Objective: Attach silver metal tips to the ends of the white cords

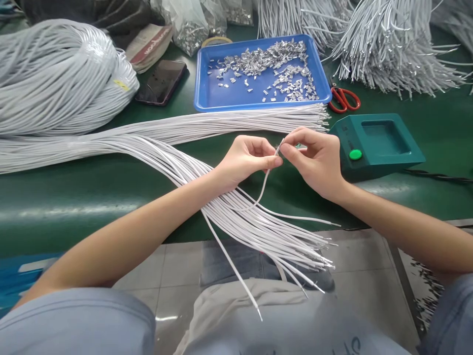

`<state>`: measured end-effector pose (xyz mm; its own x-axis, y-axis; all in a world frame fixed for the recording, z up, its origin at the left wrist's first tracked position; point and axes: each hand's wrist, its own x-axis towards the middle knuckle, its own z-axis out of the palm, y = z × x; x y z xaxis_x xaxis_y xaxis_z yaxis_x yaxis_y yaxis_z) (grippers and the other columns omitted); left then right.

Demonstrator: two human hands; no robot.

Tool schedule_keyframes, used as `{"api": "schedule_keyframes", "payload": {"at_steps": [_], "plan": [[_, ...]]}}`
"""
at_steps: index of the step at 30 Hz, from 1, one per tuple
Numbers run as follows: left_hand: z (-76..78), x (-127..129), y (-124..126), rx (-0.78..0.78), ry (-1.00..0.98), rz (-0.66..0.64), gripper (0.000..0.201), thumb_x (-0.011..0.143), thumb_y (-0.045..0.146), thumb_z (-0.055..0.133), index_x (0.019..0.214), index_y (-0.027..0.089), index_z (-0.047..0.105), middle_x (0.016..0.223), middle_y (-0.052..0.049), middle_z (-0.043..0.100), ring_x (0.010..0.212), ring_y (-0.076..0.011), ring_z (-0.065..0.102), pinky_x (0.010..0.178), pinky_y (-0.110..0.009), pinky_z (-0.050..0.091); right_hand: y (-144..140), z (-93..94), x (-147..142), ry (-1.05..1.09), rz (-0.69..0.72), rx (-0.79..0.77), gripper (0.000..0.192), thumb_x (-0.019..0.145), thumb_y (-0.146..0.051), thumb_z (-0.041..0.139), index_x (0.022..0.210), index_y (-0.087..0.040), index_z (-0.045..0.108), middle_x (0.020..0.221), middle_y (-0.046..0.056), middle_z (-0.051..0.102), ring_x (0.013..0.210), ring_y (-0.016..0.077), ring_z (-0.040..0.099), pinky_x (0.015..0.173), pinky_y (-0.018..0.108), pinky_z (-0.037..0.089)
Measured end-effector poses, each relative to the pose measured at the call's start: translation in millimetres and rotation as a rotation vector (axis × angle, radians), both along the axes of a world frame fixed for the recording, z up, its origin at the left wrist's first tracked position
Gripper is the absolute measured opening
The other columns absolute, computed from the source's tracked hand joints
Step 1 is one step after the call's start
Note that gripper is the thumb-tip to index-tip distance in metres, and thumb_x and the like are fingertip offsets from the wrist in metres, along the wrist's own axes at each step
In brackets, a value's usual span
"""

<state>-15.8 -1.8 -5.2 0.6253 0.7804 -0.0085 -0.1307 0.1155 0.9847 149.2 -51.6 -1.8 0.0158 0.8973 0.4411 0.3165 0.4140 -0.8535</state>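
My left hand (248,159) pinches the stripped end of one white wire (263,186) that curves up from a fanned bundle of white wires (236,212) hanging over the table's near edge. Fingertip to fingertip with it, my right hand (315,157) pinches a small metal terminal (280,145) against that wire end. A blue tray (207,93) with several loose metal terminals lies just beyond my hands.
A green box with a round green button (355,154) sits right of my right hand. Red scissors (344,99), a dark phone (161,82), a big coil of white wire (55,79), another wire bundle (221,123) and finished wires (391,49) crowd the green table (74,197).
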Motion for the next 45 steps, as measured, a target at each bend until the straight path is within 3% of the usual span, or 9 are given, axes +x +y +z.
{"api": "schedule_keyframes", "payload": {"at_steps": [4,11,14,24,28,31,37,45], "plan": [[0.9,1.0,-0.8,0.012,0.023,0.006,0.045,0.049,0.043,0.093,0.061,0.011,0.064,0.058,0.001,0.062,0.052,-0.0072,0.056,0.053,-0.020,0.048,-1.3,1.5,-1.3,-0.077,-0.032,0.057,0.014,0.081,-0.015,0.061,0.068,-0.020,0.059,0.067,0.000,0.060,0.063,0.0109,0.056,0.045,0.021,0.039],[0.1,0.5,-2.2,0.001,0.028,0.007,0.041,0.054,0.041,0.092,0.063,0.011,0.065,0.056,0.000,0.063,0.051,-0.0087,0.059,0.051,-0.019,0.047,1.0,-4.2,3.2,-0.397,-0.093,0.459,0.016,0.082,-0.011,0.058,0.072,-0.023,0.055,0.070,0.001,0.059,0.063,0.0140,0.052,0.055,0.030,0.044],[1.2,0.0,-3.1,-0.027,0.034,-0.002,0.039,0.057,0.040,0.091,0.064,0.011,0.066,0.055,-0.001,0.064,0.051,-0.0101,0.062,0.051,-0.019,0.047,2.7,-6.9,5.0,-0.462,-0.118,0.532,0.016,0.082,-0.012,0.057,0.073,-0.025,0.055,0.070,0.001,0.058,0.065,0.0158,0.053,0.060,0.033,0.046],[5.6,-2.0,-1.6,-0.081,-0.028,0.005,0.039,0.060,0.040,0.090,0.068,0.010,0.066,0.060,0.000,0.064,0.052,-0.0106,0.064,0.051,-0.021,0.054,-2.6,-5.2,0.9,-0.408,-0.135,0.461,0.016,0.084,-0.019,0.059,0.069,-0.024,0.054,0.069,0.001,0.057,0.064,0.0145,0.053,0.056,0.031,0.044],[4.7,-2.6,-1.0,-0.102,-0.051,-0.054,0.036,0.063,0.038,0.089,0.072,0.010,0.068,0.061,0.000,0.065,0.054,-0.0109,0.065,0.051,-0.020,0.055,-1.3,-2.2,2.1,-0.145,-0.104,0.263,0.012,0.088,-0.016,0.051,0.084,-0.022,0.061,0.083,0.004,0.062,0.073,0.0134,0.058,0.049,0.024,0.044],[4.1,-3.0,-1.1,-0.124,-0.078,-0.090,0.032,0.068,0.037,0.086,0.075,0.010,0.070,0.062,-0.001,0.066,0.055,-0.0108,0.066,0.051,-0.020,0.055,-0.1,-1.9,3.3,-0.102,-0.020,0.175,0.016,0.089,-0.018,0.050,0.097,-0.021,0.064,0.095,0.005,0.064,0.081,0.0138,0.061,0.050,0.022,0.047],[4.0,-3.7,-2.0,-0.130,-0.064,-0.114,0.034,0.068,0.039,0.086,0.074,0.010,0.069,0.062,-0.001,0.067,0.055,-0.0112,0.066,0.052,-0.019,0.056,-0.6,-2.7,3.8,-0.136,0.029,0.175,0.026,0.090,-0.019,0.052,0.110,-0.025,0.065,0.100,0.006,0.064,0.086,0.0160,0.062,0.053,0.024,0.052],[3.5,-4.2,-2.1,-0.149,-0.097,-0.129,0.030,0.071,0.036,0.084,0.077,0.010,0.070,0.063,-0.001,0.067,0.056,-0.0115,0.068,0.053,-0.020,0.058,1.1,-4.9,4.9,-0.131,0.024,0.202,0.026,0.092,-0.019,0.051,0.108,-0.024,0.070,0.095,0.005,0.065,0.082,0.0140,0.061,0.052,0.023,0.051]]}}
